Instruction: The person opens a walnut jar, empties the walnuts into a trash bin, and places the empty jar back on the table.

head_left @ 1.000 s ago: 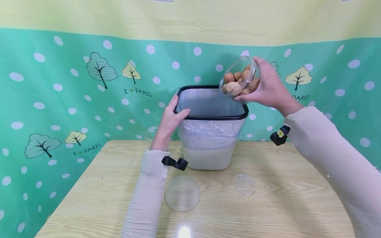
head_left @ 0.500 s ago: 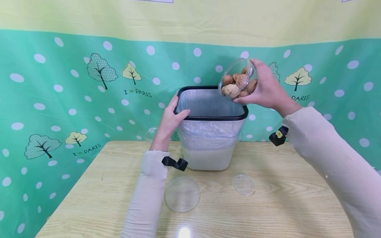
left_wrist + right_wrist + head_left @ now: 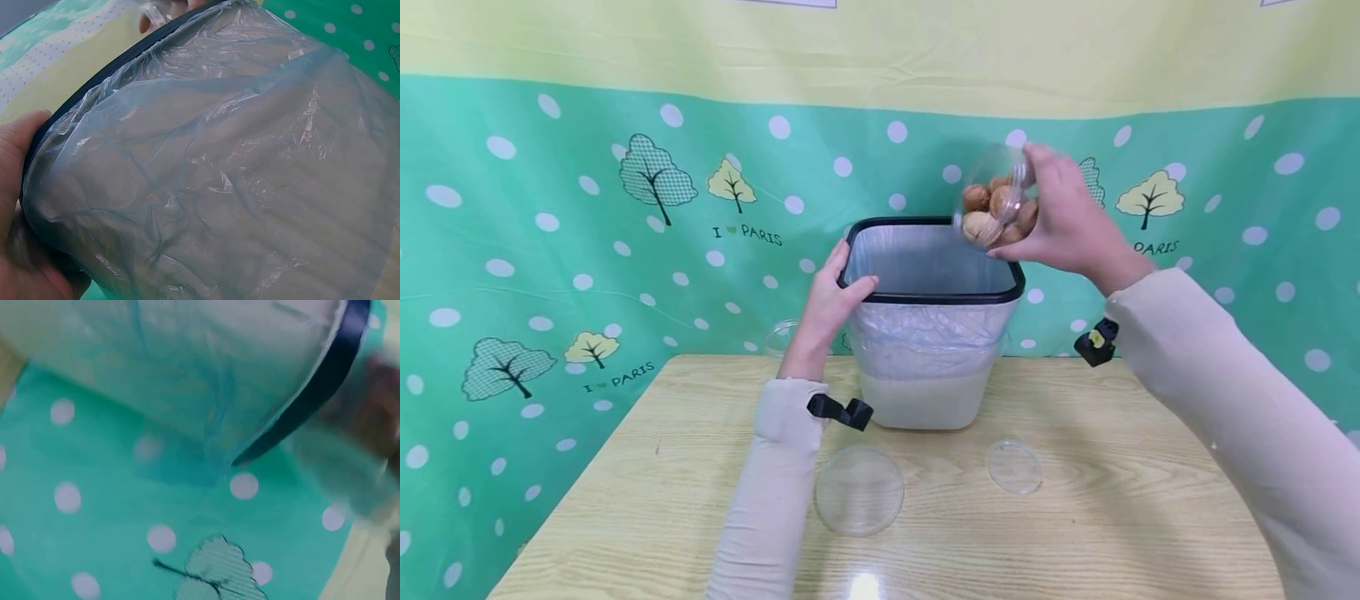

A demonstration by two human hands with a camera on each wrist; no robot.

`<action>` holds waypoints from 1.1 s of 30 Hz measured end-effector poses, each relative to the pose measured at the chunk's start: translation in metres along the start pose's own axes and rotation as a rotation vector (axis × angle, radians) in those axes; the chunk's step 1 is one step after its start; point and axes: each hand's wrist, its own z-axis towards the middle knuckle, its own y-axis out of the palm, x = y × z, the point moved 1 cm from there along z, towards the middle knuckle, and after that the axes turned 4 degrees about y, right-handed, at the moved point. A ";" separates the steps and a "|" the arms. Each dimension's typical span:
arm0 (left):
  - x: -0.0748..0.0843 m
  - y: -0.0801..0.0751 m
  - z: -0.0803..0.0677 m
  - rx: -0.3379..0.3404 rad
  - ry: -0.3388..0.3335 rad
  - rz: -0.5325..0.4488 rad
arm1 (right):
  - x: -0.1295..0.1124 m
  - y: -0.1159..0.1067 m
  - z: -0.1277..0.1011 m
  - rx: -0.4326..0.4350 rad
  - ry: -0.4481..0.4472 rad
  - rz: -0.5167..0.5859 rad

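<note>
A white trash bin (image 3: 925, 400) with a black rim and a clear plastic liner (image 3: 206, 187) stands on the table. My left hand (image 3: 829, 302) grips its rim at the left side, thumb over the edge. Above the bin's right back corner, my right hand (image 3: 1071, 221) holds a clear plastic container (image 3: 992, 162) tilted to the left. Several walnuts (image 3: 981, 227) are inside the container, near its mouth. In the right wrist view the container is blurred at the right edge, beside the black rim (image 3: 306, 394).
On the wooden table (image 3: 647, 483) lie a larger clear round lid (image 3: 860, 490) and a smaller clear disc (image 3: 1015, 467), both in front of the bin. Another clear round piece (image 3: 781, 336) stands behind my left forearm. A dotted green curtain (image 3: 587, 275) hangs close behind.
My right hand and the container have shifted slightly left, and the container looks blurred now. The walnuts remain inside it. My left hand and the bin have stayed in place.
</note>
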 end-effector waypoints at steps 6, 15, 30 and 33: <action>-0.001 0.000 0.000 -0.008 -0.003 0.014 | 0.000 0.001 0.003 0.025 0.030 0.035; -0.002 0.000 0.001 -0.006 0.028 -0.009 | 0.001 -0.001 0.001 0.004 0.073 0.059; -0.002 0.000 0.002 -0.009 0.022 -0.012 | 0.001 0.004 -0.001 0.022 0.078 0.078; -0.002 0.000 0.002 -0.011 0.026 -0.011 | -0.002 0.006 0.001 0.057 0.067 0.072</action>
